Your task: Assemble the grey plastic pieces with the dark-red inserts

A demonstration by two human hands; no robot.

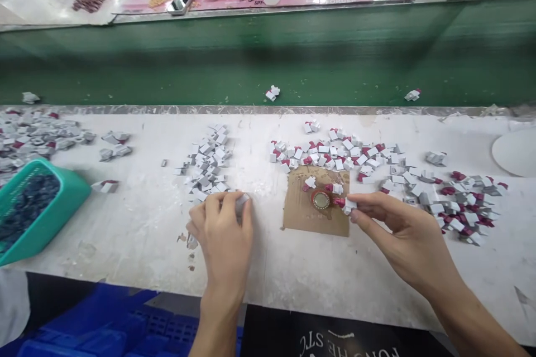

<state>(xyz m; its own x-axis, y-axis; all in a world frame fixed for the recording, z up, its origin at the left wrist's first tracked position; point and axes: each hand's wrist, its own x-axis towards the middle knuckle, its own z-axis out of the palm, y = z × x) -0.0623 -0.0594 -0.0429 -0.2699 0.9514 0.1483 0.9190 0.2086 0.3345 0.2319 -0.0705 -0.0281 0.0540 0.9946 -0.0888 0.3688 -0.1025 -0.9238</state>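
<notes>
My right hand [393,228] pinches a small white-and-magenta part [345,205] over the right side of a brown cardboard piece [314,223]. Beside that part, on the cardboard, is a small round container [321,200] with a reddish rim. Two more small parts lie around the container. My left hand [224,226] is closed on a grey part [240,204] at the near end of a pile of grey-and-white parts [208,162]. Behind the cardboard spreads a cluster of white-and-magenta parts [335,150].
A teal basket [69,201] of dark parts stands at the left, near more piled parts [37,136]. Another pile [464,212] lies at the right. Beyond the white table [142,223] runs a green belt [209,61] bearing a few parts.
</notes>
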